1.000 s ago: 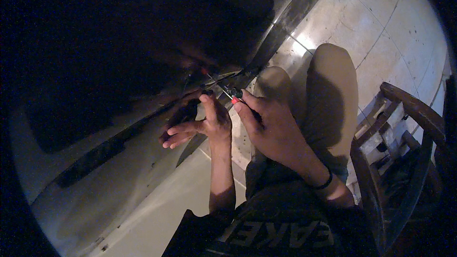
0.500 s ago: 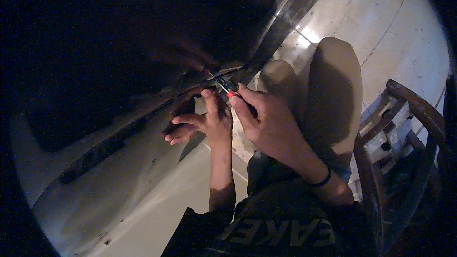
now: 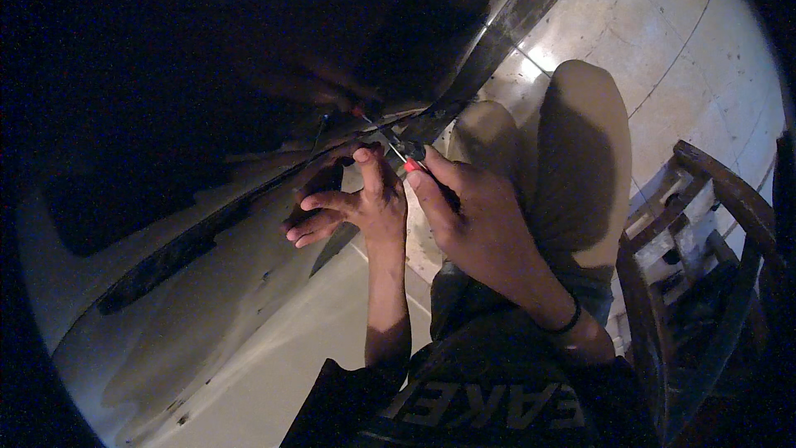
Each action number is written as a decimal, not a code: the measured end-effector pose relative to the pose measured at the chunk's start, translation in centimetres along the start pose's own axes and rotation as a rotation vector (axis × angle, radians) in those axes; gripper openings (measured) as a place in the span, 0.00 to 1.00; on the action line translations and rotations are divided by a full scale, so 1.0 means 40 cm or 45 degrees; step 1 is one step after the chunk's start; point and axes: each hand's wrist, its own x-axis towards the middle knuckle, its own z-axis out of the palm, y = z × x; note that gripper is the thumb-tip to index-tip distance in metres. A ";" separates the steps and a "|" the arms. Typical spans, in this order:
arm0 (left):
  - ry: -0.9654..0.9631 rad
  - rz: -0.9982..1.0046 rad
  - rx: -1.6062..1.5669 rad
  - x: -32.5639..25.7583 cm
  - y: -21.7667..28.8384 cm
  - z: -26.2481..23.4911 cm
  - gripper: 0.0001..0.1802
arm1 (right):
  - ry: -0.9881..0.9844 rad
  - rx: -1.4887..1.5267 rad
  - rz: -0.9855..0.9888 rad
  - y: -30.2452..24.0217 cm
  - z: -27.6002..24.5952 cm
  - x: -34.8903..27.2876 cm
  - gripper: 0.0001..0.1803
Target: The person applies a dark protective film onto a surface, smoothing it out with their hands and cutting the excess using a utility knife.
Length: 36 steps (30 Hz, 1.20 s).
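Note:
My right hand (image 3: 489, 216) grips a screwdriver (image 3: 411, 165) with a red part showing at the fingers. Its thin metal shaft points up and left at the edge of a dark glossy panel (image 3: 274, 58), whose surface mirrors the red. A small dark piece (image 3: 411, 149) sits beside the shaft near my right fingertips; its kind is unclear. Just left of the tool, my left hand (image 3: 377, 207) has its fingers spread apart, with nothing visible in them. One raised fingertip is close to the panel's lower edge; shadow hides whether it touches. The screwdriver's tip is hard to make out.
A pale lower surface (image 3: 274, 348) lies below the dark panel. My bent knees (image 3: 584, 149) in tan trousers are to the right of the panel. A worn wooden chair (image 3: 721, 178) stands at the right, on light floor tiles (image 3: 663, 25). Much of the upper left is in darkness.
My right hand and the screwdriver have shifted slightly right, and the tool's mirrored red spot has moved up and left. My left hand stays almost in place, fingers still spread.

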 end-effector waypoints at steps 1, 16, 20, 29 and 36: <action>0.009 -0.003 -0.006 0.005 0.003 -0.004 0.40 | -0.018 0.010 0.025 -0.004 -0.001 0.001 0.14; 0.079 -0.642 -0.576 -0.036 0.151 0.010 0.46 | -0.060 -0.019 -0.021 0.012 0.009 0.023 0.23; 0.049 -0.706 -0.619 -0.030 0.140 0.012 0.50 | -0.086 0.024 0.044 -0.003 -0.001 0.023 0.18; 0.008 -0.739 -0.608 -0.025 0.140 0.009 0.61 | -0.106 0.005 0.035 0.013 -0.016 -0.005 0.18; 0.064 -0.594 -0.490 -0.042 0.141 0.055 0.45 | -0.171 0.055 0.048 0.008 -0.010 0.028 0.16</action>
